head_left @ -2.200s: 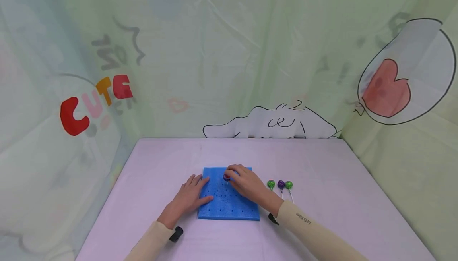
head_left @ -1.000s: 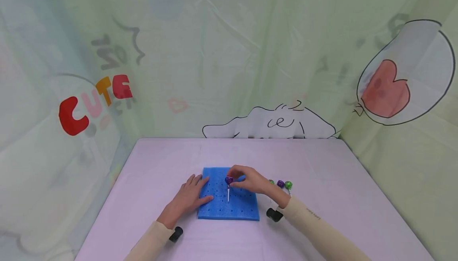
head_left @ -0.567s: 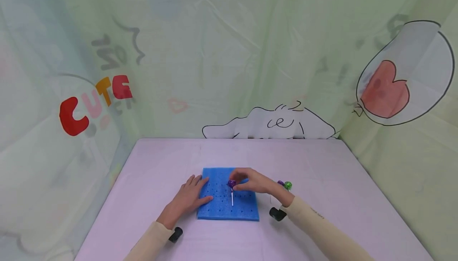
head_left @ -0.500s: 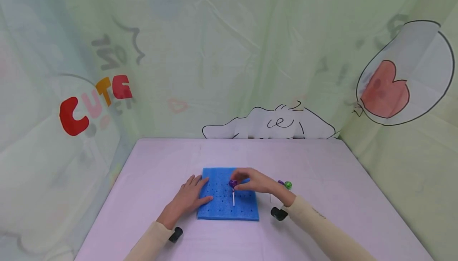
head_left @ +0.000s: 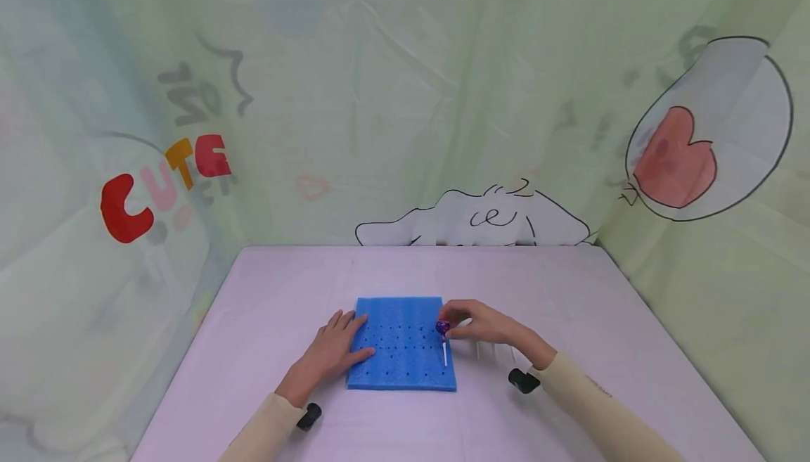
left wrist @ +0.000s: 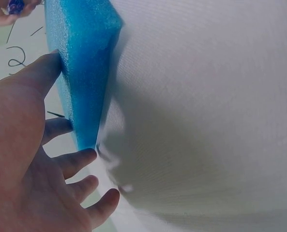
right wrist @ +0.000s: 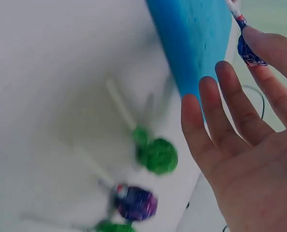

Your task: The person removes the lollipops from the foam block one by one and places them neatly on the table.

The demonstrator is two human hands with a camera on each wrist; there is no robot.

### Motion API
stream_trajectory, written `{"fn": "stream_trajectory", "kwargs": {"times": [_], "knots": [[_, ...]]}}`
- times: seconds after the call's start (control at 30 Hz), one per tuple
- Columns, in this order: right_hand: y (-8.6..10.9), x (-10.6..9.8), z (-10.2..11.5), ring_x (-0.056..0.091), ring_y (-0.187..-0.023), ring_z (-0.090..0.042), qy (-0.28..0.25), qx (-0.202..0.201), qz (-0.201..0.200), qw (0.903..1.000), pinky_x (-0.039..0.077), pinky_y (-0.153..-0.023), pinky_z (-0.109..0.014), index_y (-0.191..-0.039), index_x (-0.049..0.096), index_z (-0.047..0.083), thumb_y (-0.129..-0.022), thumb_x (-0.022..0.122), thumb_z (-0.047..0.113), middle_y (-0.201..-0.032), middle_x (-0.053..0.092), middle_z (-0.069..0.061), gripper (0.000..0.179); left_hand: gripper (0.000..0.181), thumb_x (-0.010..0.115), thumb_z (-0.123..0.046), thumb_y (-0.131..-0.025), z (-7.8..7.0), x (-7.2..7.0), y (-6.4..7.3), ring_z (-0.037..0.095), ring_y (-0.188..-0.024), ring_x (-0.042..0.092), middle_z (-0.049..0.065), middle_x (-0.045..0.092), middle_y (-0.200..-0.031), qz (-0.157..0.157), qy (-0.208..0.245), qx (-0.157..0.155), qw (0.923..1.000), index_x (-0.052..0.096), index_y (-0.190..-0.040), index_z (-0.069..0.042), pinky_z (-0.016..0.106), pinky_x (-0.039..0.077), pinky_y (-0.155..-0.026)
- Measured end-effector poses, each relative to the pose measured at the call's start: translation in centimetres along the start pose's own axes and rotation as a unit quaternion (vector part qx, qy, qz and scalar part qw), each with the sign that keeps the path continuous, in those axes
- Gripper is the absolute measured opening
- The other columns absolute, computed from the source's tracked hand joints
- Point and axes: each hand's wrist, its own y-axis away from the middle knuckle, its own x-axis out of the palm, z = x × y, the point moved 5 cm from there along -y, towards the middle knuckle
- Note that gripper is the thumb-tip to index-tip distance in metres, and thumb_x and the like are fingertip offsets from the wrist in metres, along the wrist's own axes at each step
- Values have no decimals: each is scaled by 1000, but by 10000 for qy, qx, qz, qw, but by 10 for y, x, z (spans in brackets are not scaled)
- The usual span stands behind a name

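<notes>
A purple-wrapped lollipop [head_left: 443, 327] is pinched by its head between the thumb and index finger of my right hand [head_left: 486, 323]. Its white stick points down over the right edge of a blue foam board [head_left: 405, 380] dotted with small holes. In the right wrist view the other fingers of that hand are spread apart. My left hand [head_left: 333, 349] rests with straight fingers on the board's left edge. The left wrist view shows its thumb at the foam [left wrist: 87, 63] and its other fingertips beside the board's side and the tabletop.
Right of the board, a green lollipop [right wrist: 160, 156], a purple one [right wrist: 137, 203] and another green one [right wrist: 115, 227] lie on the pale table [head_left: 304, 272]. The right hand covers their heads in the head view. Printed cloth [head_left: 405, 96] hangs behind the table.
My right hand has carried the lollipop rightward from the board's upper middle to its right edge. The stick, hidden at first, came into sight. My left hand has stayed in place.
</notes>
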Motion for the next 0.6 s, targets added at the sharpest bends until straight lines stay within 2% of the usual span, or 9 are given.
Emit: {"fn": "stream_trajectory", "kwargs": {"times": [0.3, 0.6], "knots": [[31, -30, -24, 64, -109, -27, 132, 257, -103, 9995, 54, -98, -53, -118, 63, 9, -95, 69, 18, -115, 69, -8, 25, 77, 63, -53, -94, 0, 2, 0, 46, -150, 26, 22, 36, -159, 48, 48, -13, 10000, 40, -154, -12, 66, 29, -116], [62, -72, -43, 65, -106, -27, 601, 681, 79, 9958, 57, -88, -35, -115, 64, 5, -92, 72, 14, -113, 68, -10, 27, 76, 64, -52, -94, 0, 0, 0, 47, -150, 26, 22, 37, -159, 40, 70, -9, 10000, 40, -154, -11, 66, 29, -116]]}}
